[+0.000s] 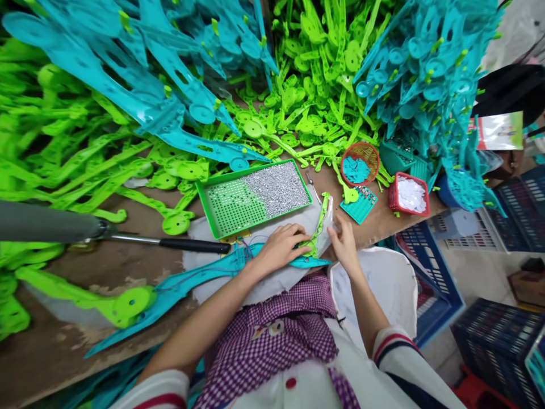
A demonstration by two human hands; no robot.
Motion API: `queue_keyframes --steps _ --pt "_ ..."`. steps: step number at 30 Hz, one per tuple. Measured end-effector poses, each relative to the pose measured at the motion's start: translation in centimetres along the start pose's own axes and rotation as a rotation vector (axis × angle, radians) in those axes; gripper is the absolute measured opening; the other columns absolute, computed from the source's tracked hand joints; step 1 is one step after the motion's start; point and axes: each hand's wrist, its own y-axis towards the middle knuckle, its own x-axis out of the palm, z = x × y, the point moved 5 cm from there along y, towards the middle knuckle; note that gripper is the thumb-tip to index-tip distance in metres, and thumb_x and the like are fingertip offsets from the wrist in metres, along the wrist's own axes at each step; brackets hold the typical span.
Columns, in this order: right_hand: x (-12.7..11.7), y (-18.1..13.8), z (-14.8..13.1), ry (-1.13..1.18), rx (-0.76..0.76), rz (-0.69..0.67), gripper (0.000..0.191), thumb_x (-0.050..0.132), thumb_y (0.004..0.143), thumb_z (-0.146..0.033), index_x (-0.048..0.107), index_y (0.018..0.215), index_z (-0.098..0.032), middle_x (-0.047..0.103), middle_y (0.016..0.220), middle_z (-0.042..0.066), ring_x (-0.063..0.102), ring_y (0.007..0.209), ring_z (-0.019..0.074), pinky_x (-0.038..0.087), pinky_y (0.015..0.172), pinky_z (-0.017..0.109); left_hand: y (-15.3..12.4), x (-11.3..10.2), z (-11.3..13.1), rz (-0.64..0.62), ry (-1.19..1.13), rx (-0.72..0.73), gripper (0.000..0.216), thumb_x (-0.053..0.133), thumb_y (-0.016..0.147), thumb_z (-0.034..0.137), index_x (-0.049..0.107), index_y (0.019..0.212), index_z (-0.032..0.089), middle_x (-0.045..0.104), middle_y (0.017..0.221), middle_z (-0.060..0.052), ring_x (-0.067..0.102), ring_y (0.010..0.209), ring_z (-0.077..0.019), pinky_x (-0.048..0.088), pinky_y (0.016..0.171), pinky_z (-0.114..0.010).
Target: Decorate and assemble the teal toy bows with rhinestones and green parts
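Observation:
My left hand [281, 246] lies curled over a long teal plastic arm [200, 278] that rests across a white cloth at the table's near edge, pressing a green plastic piece [318, 227] against it. My right hand [343, 241] is just right of that, fingers pinched at the green piece and a bit of clear plastic. What the right fingers hold is too small to make out.
A green tray [212, 211] of small metal parts sits behind my hands. A red basket [367, 152], a teal grid block [361, 205] and a red tub [409, 196] stand right. Heaps of green and teal plastic arms fill the back. A grey-handled tool [106, 233] lies left. Blue crates [430, 278] stand on the floor.

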Motion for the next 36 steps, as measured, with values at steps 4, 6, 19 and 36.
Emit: queue_keyframes --steps 4,6,19,36 --pt "-0.4 1.7 0.4 0.055 0.031 -0.029 0.052 0.055 0.094 -0.053 0.060 0.134 -0.020 0.071 0.108 0.009 0.066 0.092 0.0220 0.053 0.088 0.037 0.2 -0.1 0.1 -0.022 -0.013 -0.004 0.041 0.053 0.099 0.054 0.071 0.123 0.025 0.063 0.120 -0.007 0.057 0.112 -0.0243 0.044 0.099 -0.039" --pt "-0.3 2.4 0.4 0.008 0.030 -0.031 0.051 0.060 0.091 -0.051 0.062 0.132 -0.021 0.071 0.099 0.006 0.065 0.083 0.0203 0.053 0.083 0.035 0.2 -0.1 0.1 -0.034 -0.017 -0.005 0.042 0.053 0.099 0.054 0.070 0.123 0.025 0.063 0.119 -0.007 0.057 0.112 -0.0241 0.044 0.099 -0.038" --pt "1.0 2.0 0.6 0.218 0.093 -0.094 0.066 0.070 0.083 -0.052 0.056 0.140 -0.020 0.064 0.089 0.000 0.053 0.064 0.0119 0.046 0.062 0.026 0.6 -0.3 0.1 -0.073 -0.053 -0.023 0.040 0.057 0.097 0.052 0.070 0.123 0.025 0.063 0.120 -0.007 0.057 0.114 -0.0245 0.043 0.101 -0.038" --pt "-0.5 2.7 -1.9 -0.300 -0.106 -0.174 0.059 0.057 0.093 -0.058 0.056 0.140 -0.022 0.061 0.128 0.014 0.065 0.113 0.0282 0.051 0.101 0.045 2.7 0.7 0.5 -0.046 -0.024 -0.233 0.055 0.055 0.096 0.055 0.056 0.139 0.021 0.063 0.119 -0.011 0.063 0.101 -0.0262 0.047 0.089 -0.039"
